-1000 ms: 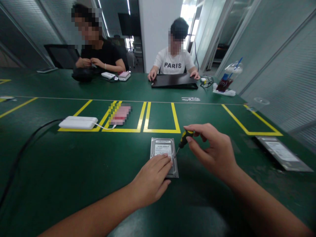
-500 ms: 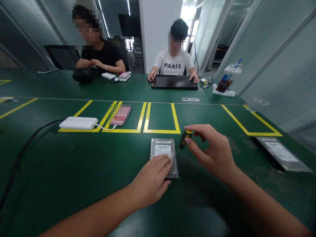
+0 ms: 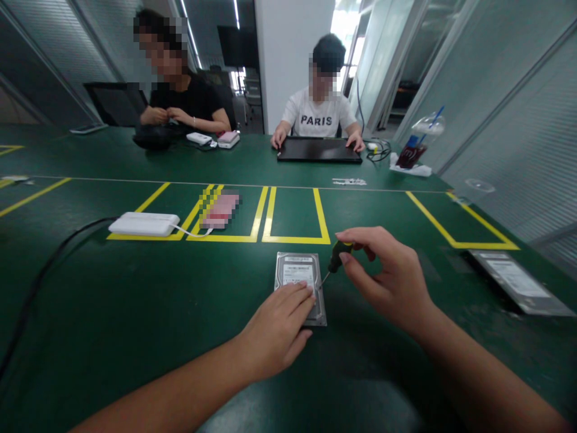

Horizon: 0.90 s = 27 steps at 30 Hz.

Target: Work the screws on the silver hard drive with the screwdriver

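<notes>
A silver hard drive (image 3: 297, 264) with a white label lies flat on the green table in front of me. My left hand (image 3: 283, 325) rests over its lower part, fingers stretched out flat on top and the thumb by the near edge. In my right hand (image 3: 383, 270), thumb and fingertips pinch the dark handle of a small screwdriver with a yellow end (image 3: 337, 255). The screwdriver leans, its thin shaft reaching the drive's right edge. Whether the tip sits in a screw is too small to tell.
A second hard drive (image 3: 518, 282) lies at the right. To the left are a white power bank (image 3: 144, 224) with cables and a pink phone (image 3: 220, 210). Yellow tape (image 3: 297, 240) marks the table. Two people sit opposite, one holding a black panel (image 3: 319, 150). A drink cup (image 3: 412, 150) stands back right.
The screwdriver handle has turned a little in my right fingers, so its yellow marking shows differently. My left hand and the hard drive stay in place.
</notes>
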Available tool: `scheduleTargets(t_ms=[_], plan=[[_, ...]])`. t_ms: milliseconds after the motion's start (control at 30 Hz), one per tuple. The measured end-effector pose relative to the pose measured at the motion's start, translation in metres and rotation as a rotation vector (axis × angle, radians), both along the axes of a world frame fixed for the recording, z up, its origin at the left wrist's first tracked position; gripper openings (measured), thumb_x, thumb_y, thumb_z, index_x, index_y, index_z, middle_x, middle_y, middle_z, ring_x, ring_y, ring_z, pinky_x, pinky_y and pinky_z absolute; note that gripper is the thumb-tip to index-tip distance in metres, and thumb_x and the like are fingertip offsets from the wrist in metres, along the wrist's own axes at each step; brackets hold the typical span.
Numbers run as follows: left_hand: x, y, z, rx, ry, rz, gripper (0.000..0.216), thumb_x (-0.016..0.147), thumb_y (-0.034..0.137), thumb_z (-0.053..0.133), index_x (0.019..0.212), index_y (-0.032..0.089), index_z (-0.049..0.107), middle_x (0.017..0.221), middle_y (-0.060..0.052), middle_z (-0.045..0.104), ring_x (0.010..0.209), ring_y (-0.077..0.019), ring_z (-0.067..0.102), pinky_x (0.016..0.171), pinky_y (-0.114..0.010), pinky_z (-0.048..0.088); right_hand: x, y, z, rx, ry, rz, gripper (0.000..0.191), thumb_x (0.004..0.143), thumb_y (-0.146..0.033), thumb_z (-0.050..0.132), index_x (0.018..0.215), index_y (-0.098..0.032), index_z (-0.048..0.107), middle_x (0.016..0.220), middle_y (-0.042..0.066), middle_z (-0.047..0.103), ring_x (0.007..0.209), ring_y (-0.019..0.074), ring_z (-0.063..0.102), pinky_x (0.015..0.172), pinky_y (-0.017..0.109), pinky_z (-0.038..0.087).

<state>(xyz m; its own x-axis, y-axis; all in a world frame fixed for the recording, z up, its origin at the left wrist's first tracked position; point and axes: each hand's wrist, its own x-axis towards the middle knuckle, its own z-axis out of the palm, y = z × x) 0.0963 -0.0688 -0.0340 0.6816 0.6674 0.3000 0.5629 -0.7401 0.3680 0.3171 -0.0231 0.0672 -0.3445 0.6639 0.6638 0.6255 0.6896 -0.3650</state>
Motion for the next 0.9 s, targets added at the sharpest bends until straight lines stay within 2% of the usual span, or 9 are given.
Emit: scheduleTargets(t_ms=[367,533,700,900], plan=[[-0.0006,-0.0006,-0.0012,-0.001,-0.001,0.004,0.055,0.088,0.020,0.059,0.141,0.011,0.045,0.146,-0.018,0.049,0.140,-0.0311,0.041,0.116,-0.054,0.037,0.0009,0.0015,0.0002,0.010,-0.008,0.035,0.025,0.088,-0.013,0.057,0.110,-0.020,0.065,0.103,0.007,0.071,0.096,0.0203,0.065,0.081,0.038,0.053],[-0.0009,-0.0008,-0.0010,0.013,0.021,0.003,0.056,0.088,0.021,0.059,0.140,0.009,0.045,0.146,-0.018,0.049,0.140,-0.0310,0.040,0.117,-0.052,0.036,0.0021,0.0021,-0.0001,-0.028,-0.002,0.016,0.021,0.088,-0.018,0.063,0.108,-0.017,0.066,0.099,0.008,0.067,0.091,0.0189,0.063,0.078,0.035,0.053],[-0.0004,-0.0005,-0.0008,0.017,0.039,0.007,0.055,0.088,0.021,0.059,0.140,0.008,0.046,0.146,-0.017,0.049,0.140,-0.0306,0.041,0.117,-0.051,0.036,0.0015,0.0010,-0.0004,-0.024,0.014,0.019,0.023,0.089,-0.016,0.059,0.112,-0.016,0.065,0.107,0.009,0.069,0.095,0.0187,0.064,0.081,0.035,0.053],[0.0001,-0.0007,-0.0008,0.024,0.044,0.008,0.055,0.089,0.021,0.058,0.141,0.008,0.046,0.147,-0.017,0.049,0.140,-0.0304,0.041,0.117,-0.051,0.036,-0.0002,0.0012,-0.0009,-0.008,0.010,-0.008,0.017,0.087,-0.019,0.065,0.103,-0.014,0.066,0.095,0.008,0.069,0.088,0.0178,0.063,0.075,0.032,0.051]])
